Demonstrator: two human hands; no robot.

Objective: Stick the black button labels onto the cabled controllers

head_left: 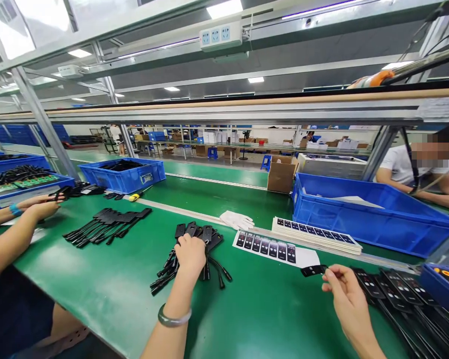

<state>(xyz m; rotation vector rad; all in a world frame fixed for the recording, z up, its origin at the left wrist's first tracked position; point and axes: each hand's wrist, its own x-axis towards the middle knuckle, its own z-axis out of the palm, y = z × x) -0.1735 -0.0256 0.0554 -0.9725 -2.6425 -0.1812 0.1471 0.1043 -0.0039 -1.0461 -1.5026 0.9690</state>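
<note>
head view.
- right hand (346, 294), one: thumb and fingers pinched on the edge of one small black rectangular label (311, 270), held up just right of the label sheet.
- left hand (190, 252), one: fingers curled down onto a loose heap of black rectangular plastic units with cables (208, 233); cannot tell whether it grips one. units overlap, no sure count. wrist bears one grey-green bangle (174, 316).
- white paper label sheet (262, 249), one: seven black labels in a row, right end bare; print too small to read.
- stack of white label sheets (316, 235), one, behind it: a row of about nine labels on top.
- fanned row of black cabled units (108, 219), one, to the left; several, overlapping.
- black cabled units with printed faces (400, 289), several, at right; red and white marks, wording illegible.
- white fabric glove (236, 220), one.
- yellow-handled tool (134, 197), one.
- large blue plastic bin (370, 214), one, at right, paper inside.
- white power strip (220, 36), one, overhead: three sockets.
- co-worker's hands (47, 205), two, at far left, with a black piece; one blue wristband (15, 210).
- green bench top (265, 314), one, under the work.
</note>
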